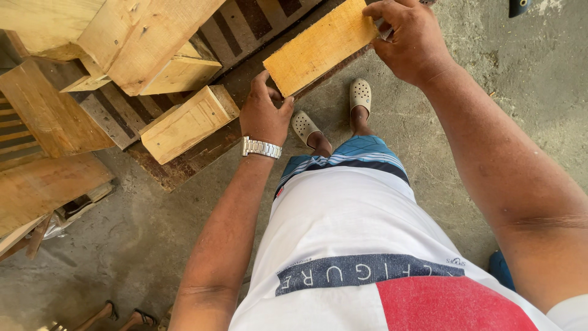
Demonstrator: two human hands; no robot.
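Landmark: the yellow board (320,48), a short flat plank held w/ its broad face up, above the concrete floor (490,79) and just over the edge of a dark slatted pallet (184,162).

Hand state:
- Left hand (264,113): clenched on the board's near end, thumb on top, fingers under. A metal wristwatch (261,148) sits just behind it.
- Right hand (409,40): grasps the board's far end from above; a small grey object shows at the fingertips, kind can't be told.

Surroundings, ref. board:
- Left of it and slightly lower: a pale wood block (187,122) resting on the pallet, near but not touching.
- Further left, well apart: stacked timber pieces (131,40) and flat planks (46,184).
- Directly below it: the person's feet in pale perforated clogs (360,95).

Handling notes (judgement):
- Keep both end grips firm; the board is carried by the hands alone, so one slack grip would tip it.
- Hold the face level, approx. square to the body.
- Keep the left thumb off the cut edge; rough timber likely splinters.
- Toes lie under the load; avoid any drop.
- Clear the block when moving left.
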